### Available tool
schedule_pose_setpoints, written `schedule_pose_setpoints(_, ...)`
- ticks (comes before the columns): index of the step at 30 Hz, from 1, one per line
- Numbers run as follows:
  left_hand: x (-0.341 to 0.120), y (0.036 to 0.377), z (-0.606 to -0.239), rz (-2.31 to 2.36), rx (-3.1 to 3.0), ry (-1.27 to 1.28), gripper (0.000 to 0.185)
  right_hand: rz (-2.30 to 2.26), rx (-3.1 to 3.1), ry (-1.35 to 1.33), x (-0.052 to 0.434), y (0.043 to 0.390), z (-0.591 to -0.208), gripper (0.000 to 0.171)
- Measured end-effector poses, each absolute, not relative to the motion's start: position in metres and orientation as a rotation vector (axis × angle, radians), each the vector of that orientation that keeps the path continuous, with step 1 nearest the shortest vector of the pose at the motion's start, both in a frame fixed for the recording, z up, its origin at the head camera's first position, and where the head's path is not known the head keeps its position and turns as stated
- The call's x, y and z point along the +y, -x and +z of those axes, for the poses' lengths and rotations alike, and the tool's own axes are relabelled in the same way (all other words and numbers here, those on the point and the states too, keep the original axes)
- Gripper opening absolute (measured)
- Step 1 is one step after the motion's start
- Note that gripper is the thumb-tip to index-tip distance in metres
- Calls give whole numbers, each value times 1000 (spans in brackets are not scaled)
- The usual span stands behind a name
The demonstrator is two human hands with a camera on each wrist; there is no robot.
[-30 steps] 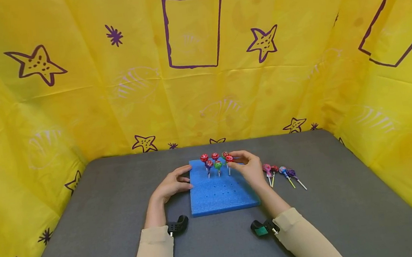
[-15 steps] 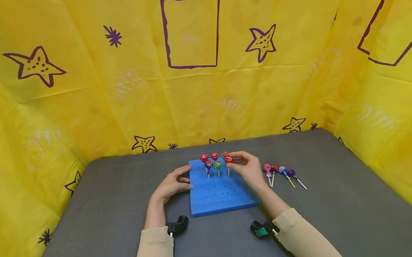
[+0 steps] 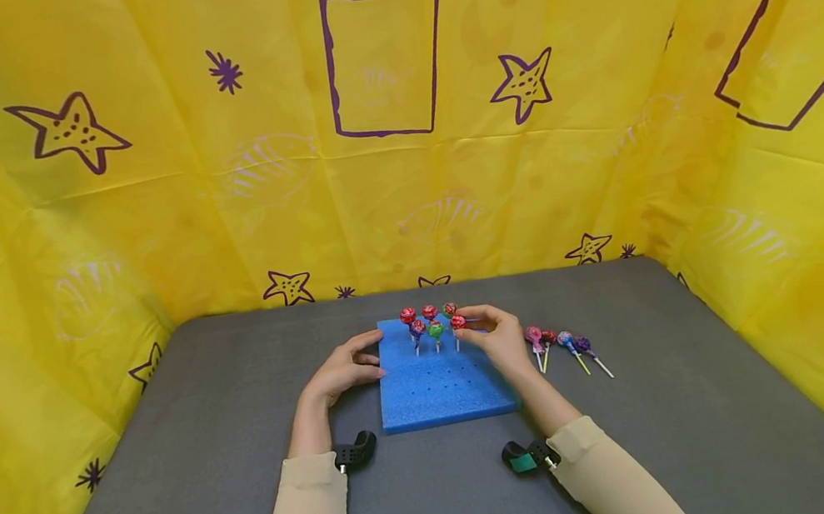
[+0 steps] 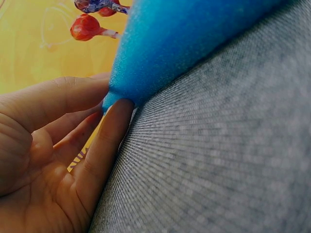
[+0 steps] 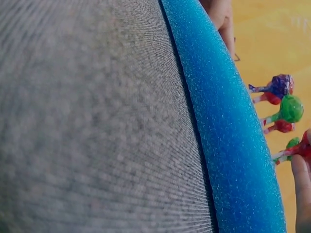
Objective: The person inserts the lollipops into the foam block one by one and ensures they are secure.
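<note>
A: Right hand (image 3: 499,338), centre of the head view: thumb and fingertips pinched round a red lollipop (image 3: 458,321) whose stick stands in the blue foam block (image 3: 441,388). In the right wrist view only one finger shows, at the lower right edge beside the red head.

B: Left hand (image 3: 341,371)?

A: Just left of centre, fingers nearly straight, pressed against the block's left edge. Left wrist view confirms: fingertips (image 4: 119,109) touch the foam corner, thumb against it from above; nothing gripped.

B: Block contents?

A: Six lollipops upright at its far end, just above centre frame: red (image 3: 408,315), red (image 3: 429,312) and a green-red one (image 3: 450,309) behind; a purple-red one (image 3: 418,327), a green one (image 3: 436,329) and the held red one in front. Nearer holes are unfilled.

B: Elsewhere?

A: Four loose lollipops (image 3: 560,344) lie on the grey table (image 3: 176,449), right of centre, near the right hand. Yellow star-printed sheeting (image 3: 149,192) fills the upper frame.
</note>
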State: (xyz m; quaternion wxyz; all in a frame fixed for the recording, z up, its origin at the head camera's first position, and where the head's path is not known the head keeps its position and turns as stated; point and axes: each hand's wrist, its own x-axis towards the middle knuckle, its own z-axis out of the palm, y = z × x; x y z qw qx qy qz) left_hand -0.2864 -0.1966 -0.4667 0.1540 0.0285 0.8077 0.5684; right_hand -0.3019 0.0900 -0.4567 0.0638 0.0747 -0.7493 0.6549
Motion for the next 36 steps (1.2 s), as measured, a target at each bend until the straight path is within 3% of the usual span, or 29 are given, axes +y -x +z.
schedule_pose_setpoints(16,-197,288,-467,1614,2326,-87,71,2004,-2322,-240,93,303,-459,35)
schedule_pose_setpoints(27,-198,288,-469,1610,2321,-90,71,2014,-2311,-271,90,282,-433,34)
schedule_pose_setpoints(36,-197,287,-467,1620,2321,-93,71,2037,-2302,-245,95,299,-454,38)
